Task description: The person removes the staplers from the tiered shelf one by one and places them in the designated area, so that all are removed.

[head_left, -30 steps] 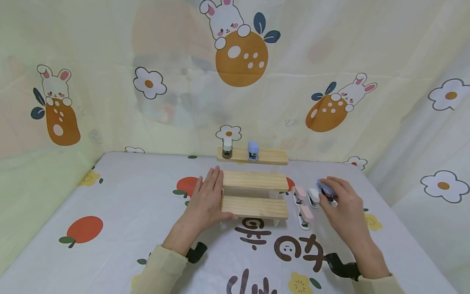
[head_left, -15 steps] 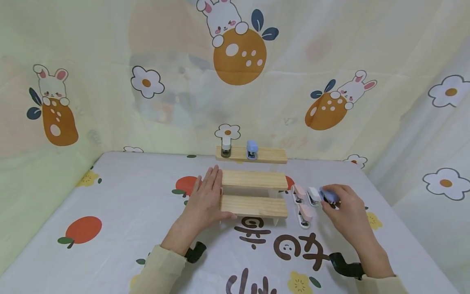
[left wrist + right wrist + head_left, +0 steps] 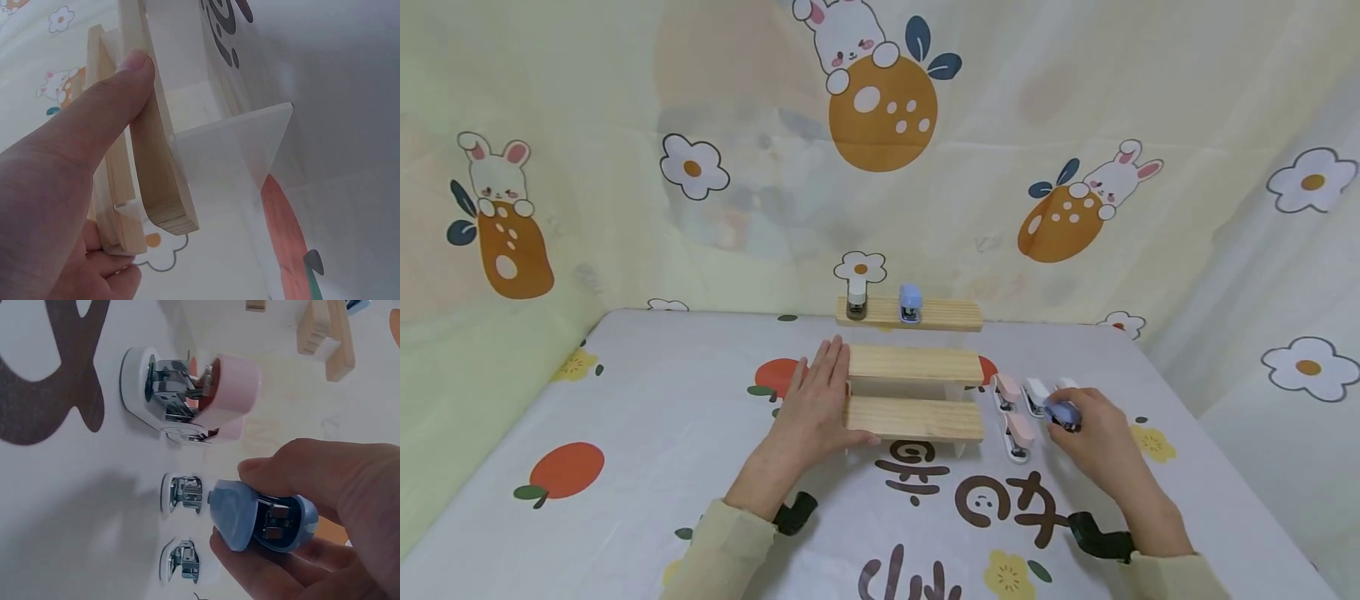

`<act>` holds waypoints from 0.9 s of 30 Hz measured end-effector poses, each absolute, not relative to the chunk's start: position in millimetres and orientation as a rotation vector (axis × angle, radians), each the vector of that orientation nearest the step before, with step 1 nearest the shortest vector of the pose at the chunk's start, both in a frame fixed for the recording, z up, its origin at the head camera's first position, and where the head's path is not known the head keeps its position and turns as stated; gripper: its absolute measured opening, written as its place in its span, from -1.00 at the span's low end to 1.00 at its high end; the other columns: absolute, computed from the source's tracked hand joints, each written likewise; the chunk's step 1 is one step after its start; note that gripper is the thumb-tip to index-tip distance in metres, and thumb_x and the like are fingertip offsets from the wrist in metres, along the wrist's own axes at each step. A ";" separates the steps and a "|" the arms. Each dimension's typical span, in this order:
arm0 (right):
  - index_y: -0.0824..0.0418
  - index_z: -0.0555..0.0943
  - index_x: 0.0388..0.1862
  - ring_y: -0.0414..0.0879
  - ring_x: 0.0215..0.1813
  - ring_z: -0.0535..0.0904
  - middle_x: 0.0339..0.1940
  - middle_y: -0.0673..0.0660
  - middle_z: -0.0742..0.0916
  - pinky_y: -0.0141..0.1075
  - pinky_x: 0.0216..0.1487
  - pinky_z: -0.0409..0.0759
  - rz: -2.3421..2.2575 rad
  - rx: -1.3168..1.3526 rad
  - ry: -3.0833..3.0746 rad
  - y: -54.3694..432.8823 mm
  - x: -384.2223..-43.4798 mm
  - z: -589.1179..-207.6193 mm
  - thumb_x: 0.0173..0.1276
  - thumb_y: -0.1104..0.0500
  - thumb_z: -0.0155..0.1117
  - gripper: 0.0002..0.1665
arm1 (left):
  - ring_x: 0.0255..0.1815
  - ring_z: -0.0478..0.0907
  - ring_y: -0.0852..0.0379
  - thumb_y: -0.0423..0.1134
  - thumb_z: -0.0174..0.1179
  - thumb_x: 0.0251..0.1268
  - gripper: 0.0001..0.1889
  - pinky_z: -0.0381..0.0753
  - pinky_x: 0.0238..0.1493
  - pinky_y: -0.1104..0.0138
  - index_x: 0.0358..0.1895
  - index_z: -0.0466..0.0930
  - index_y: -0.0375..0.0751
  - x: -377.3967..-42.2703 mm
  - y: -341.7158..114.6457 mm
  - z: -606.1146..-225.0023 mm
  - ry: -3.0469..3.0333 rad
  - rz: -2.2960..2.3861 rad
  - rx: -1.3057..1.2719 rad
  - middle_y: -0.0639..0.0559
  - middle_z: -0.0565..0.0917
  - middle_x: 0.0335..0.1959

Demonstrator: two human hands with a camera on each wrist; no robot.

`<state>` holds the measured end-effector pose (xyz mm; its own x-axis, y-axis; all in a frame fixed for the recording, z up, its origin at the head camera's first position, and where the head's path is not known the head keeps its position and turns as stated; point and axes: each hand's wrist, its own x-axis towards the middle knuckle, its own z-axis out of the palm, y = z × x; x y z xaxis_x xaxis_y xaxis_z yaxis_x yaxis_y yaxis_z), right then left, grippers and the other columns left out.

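Note:
In the head view my right hand (image 3: 1097,433) pinches a blue mini stapler (image 3: 1063,414) between thumb and fingers. The right wrist view shows that blue stapler tilted, its metal underside facing the camera. Around it are two pink staplers, a near one (image 3: 1020,430) and a far one (image 3: 1007,390), and two white staplers, one (image 3: 1034,397) beside the far pink one and another (image 3: 1066,384) partly hidden by my hand. My left hand (image 3: 814,408) rests against the left end of a wooden step rack (image 3: 917,419), fingers straight along it and thumb (image 3: 106,106) on its front board.
On the rack's top board (image 3: 951,313) stand a white-and-dark stapler (image 3: 857,300) at the left and a light blue stapler (image 3: 910,303). Its middle board (image 3: 917,364) and front board lie lower. A patterned cloth (image 3: 647,467) covers the table, with a printed curtain behind.
My right hand has brought the blue stapler toward me, and a white stapler now shows behind it. The left hand stays at the rack. The head view has shifted slightly.

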<state>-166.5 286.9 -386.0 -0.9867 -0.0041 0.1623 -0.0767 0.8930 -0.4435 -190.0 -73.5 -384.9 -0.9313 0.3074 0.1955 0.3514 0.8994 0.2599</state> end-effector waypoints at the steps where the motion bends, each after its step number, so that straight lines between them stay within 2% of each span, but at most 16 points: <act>1: 0.35 0.57 0.11 0.37 0.11 0.49 0.20 0.51 0.50 0.30 0.12 0.54 0.694 0.061 -2.917 286.1 -167.1 -387.1 0.26 0.28 0.35 -0.57 | 0.66 -0.12 -0.09 0.33 0.52 -0.24 0.40 -0.04 0.61 -0.07 0.58 -0.12 -0.36 -190.2 -73.9 -384.9 -2.913 -0.437 -0.509 -0.18 -0.05 0.64; 15: 0.36 0.59 0.04 0.34 0.06 0.50 0.17 0.53 0.51 0.29 0.11 0.55 0.670 0.053 -2.993 285.4 -172.7 -397.7 0.21 0.34 0.37 -0.61 | 0.66 -0.10 -0.12 0.40 0.46 -0.20 0.40 -0.06 0.62 -0.05 0.57 -0.12 -0.39 -190.4 -76.2 -384.2 -2.905 -0.319 -0.568 -0.23 -0.03 0.63; 22: 0.31 0.58 0.06 0.33 0.11 0.47 0.21 0.50 0.49 0.29 0.17 0.52 0.682 0.007 -3.039 284.0 -173.9 -402.7 0.23 0.34 0.36 -0.61 | 0.66 -0.10 -0.12 0.44 0.43 -0.21 0.40 -0.05 0.62 -0.04 0.57 -0.11 -0.38 -190.5 -77.6 -385.4 -2.896 -0.288 -0.576 -0.22 -0.02 0.63; 27: 0.30 0.58 0.05 0.29 0.05 0.49 0.19 0.50 0.51 0.25 0.11 0.57 0.658 0.008 -3.056 284.0 -174.2 -402.4 0.22 0.34 0.39 -0.61 | 0.65 -0.09 -0.13 0.47 0.40 -0.20 0.40 -0.05 0.61 -0.06 0.57 -0.09 -0.38 -190.1 -79.3 -387.0 -2.880 -0.270 -0.591 -0.23 -0.02 0.63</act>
